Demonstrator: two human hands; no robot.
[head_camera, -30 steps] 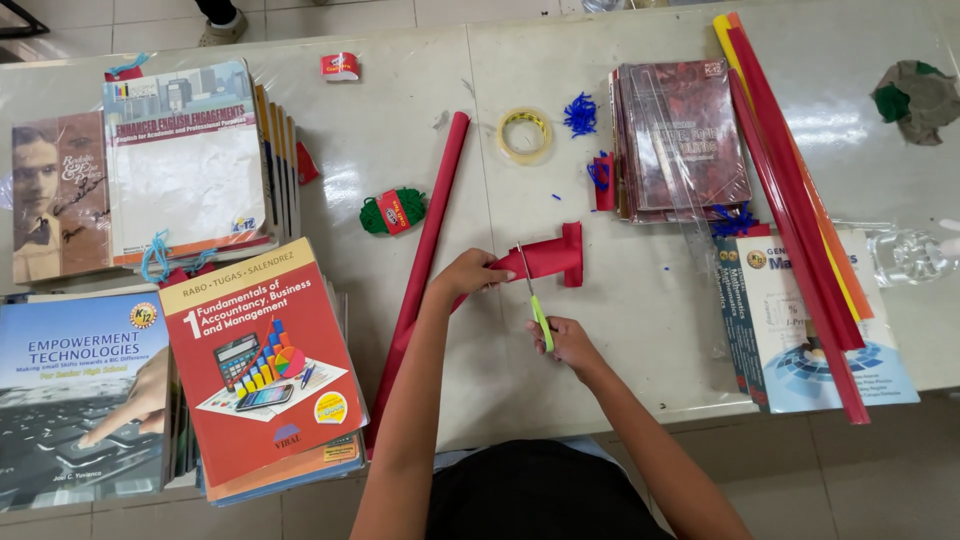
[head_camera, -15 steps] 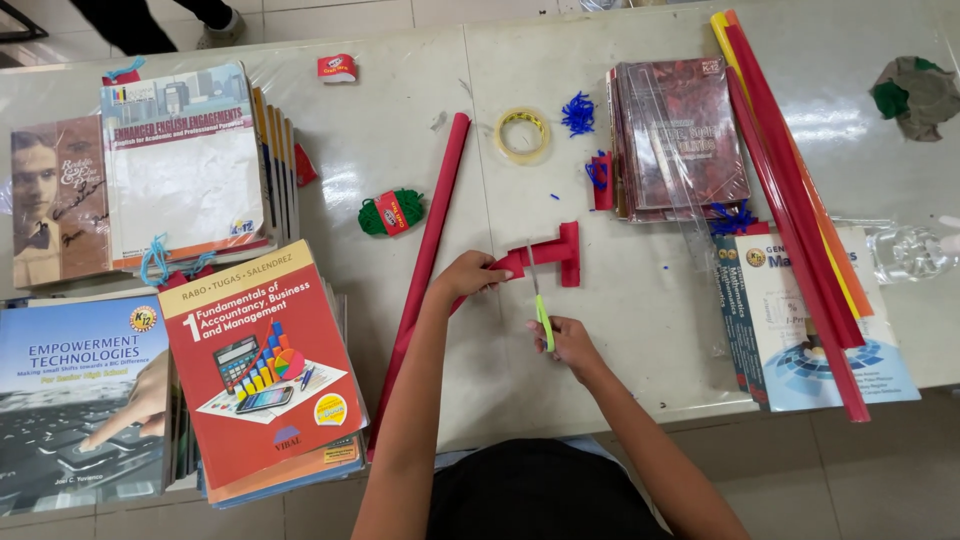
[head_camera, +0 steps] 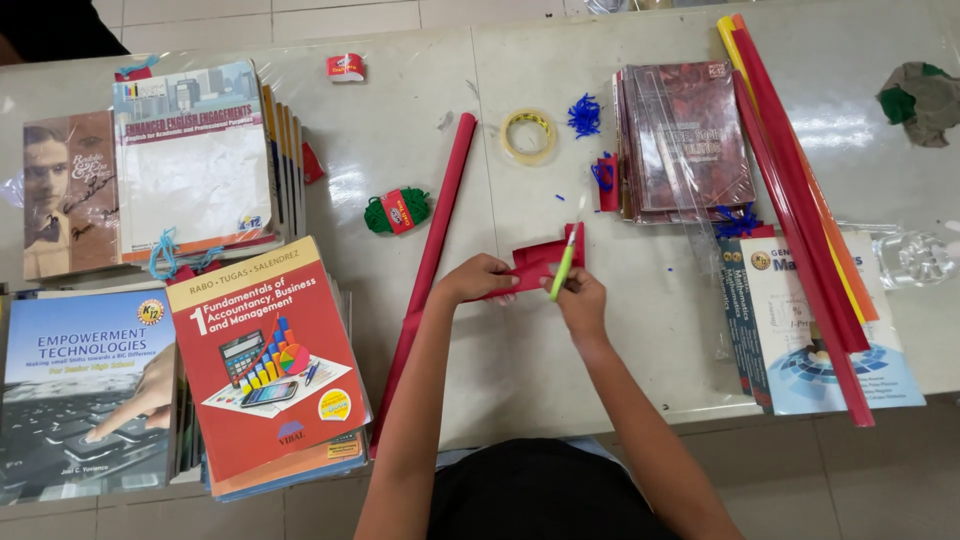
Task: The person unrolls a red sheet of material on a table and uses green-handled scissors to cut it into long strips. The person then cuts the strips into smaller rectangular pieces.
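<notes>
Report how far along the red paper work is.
Done: a stack of plastic-covered books sits upper right. In hand: the left hand holds a red paper piece while the right hand holds a green-handled tool against it. Left: the long red roll and book stacks lie untouched.

I'm looking down on a long, glossy off-white tabletop (head_camera: 400, 150) with a seam running across it near the middle, and soft overhead light glares off its upper right part. Beyond its far edge and below its near edge I see pale square floor tiles (head_camera: 270, 15) with grey grout.
</notes>
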